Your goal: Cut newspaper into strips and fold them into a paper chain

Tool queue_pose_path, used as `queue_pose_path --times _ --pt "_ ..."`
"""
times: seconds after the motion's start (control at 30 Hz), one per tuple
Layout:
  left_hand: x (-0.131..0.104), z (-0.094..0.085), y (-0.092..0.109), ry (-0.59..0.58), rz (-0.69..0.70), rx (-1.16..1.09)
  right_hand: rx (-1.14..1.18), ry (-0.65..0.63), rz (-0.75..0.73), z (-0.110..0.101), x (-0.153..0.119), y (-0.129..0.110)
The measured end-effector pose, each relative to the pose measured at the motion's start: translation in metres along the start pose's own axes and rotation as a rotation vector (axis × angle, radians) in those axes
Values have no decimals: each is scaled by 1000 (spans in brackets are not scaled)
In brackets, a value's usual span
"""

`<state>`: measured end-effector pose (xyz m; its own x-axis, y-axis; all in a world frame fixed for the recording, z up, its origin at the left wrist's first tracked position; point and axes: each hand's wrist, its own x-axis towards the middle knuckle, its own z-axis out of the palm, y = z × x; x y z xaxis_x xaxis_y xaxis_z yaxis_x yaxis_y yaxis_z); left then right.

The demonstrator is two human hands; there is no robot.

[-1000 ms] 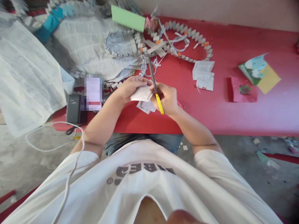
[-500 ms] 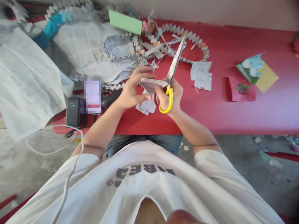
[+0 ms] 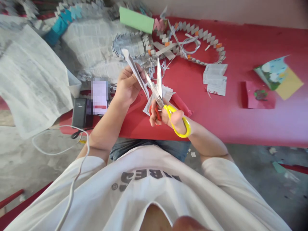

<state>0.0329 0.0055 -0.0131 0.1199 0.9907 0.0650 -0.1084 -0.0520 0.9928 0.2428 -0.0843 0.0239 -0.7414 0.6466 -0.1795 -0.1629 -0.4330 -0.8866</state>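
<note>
A folded strip of white paper [image 3: 135, 71] is pinched in my left hand [image 3: 128, 84], standing up and slanting from upper left to lower right. My right hand [image 3: 166, 115] holds scissors [image 3: 158, 99] by their red and yellow handles, with fingers through the loops. The blades are spread apart, and one of them lies against or very near the paper's right side. Printed paper pieces [image 3: 147, 108] lie on the red table [image 3: 204, 125] beneath the hands. Just right of them is a rolled or folded pink-red piece [image 3: 181, 104].
Behind my hands lie a folded-paper chain [image 3: 210, 40], a green card [image 3: 136, 20] and printed sheets [image 3: 89, 45]. A phone [image 3: 99, 96] and black box [image 3: 79, 113] sit at left, near a white cable [image 3: 88, 144]. Cards [image 3: 258, 94] rest at right.
My left hand has taken the paper from near my right hand and raised it upright. The scissors have opened and swung left toward it. The view has shifted slightly.
</note>
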Motion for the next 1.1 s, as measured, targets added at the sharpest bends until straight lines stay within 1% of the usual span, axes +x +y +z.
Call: queue_pose_path --times 0.17,0.23,0.33,0.4,0.5,0.6,0.77,0.93,1.1 --pt "-1 1 -7 2 7 -45 100 68 -128 0 2 11" --pt "-1 3 -7 23 2 -67 122 50 -126 1 -1 13" --pt "-1 5 -5 63 -19 -27 135 10 -125 0 -3 16" --pt "-2 6 -3 54 -7 9 147 13 -139 -2 -3 18" --pt "-1 5 -3 31 42 -10 149 -22 -118 -3 -3 13" --pt "2 3 -8 55 90 -101 129 -61 -97 -1 -7 3" --pt "11 0 -18 77 143 -213 137 -90 -173 3 -13 -4" --pt "13 -2 -21 69 167 -228 107 -94 -183 2 -14 -6" --pt "12 -3 -21 55 180 -200 97 -89 -142 -1 -14 -8"
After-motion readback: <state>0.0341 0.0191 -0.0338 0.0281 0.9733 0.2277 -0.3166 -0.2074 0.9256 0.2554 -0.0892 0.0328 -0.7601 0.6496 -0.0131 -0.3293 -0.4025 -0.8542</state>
